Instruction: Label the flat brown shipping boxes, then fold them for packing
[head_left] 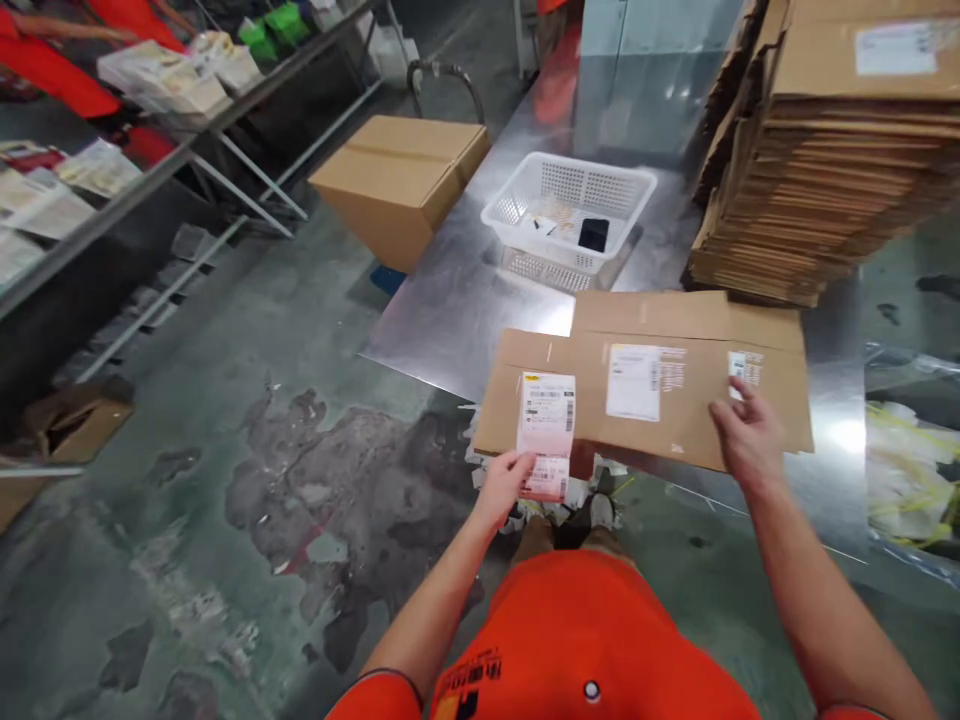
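My left hand [507, 490] pinches the lower edge of a printed shipping label [547, 430], white with a pinkish lower part. The label is held upright in front of the left end of a flattened cardboard box [697, 400], which lies on the metal table and juts over its near edge. A larger white label [633, 382] is stuck on the middle of the cardboard. On the right, my right hand [750, 430] rests on the cardboard, its index finger on a small white sticker [737, 365] and its thumb apart. That hand partly covers the sticker.
A white plastic basket [517, 190] with a dark phone-like object [594, 235] stands on the metal table [427, 340]. Flattened boxes [840, 180] are stacked at right. A closed carton [405, 170] stands beyond the left edge. People in orange work behind a bench [285, 75].
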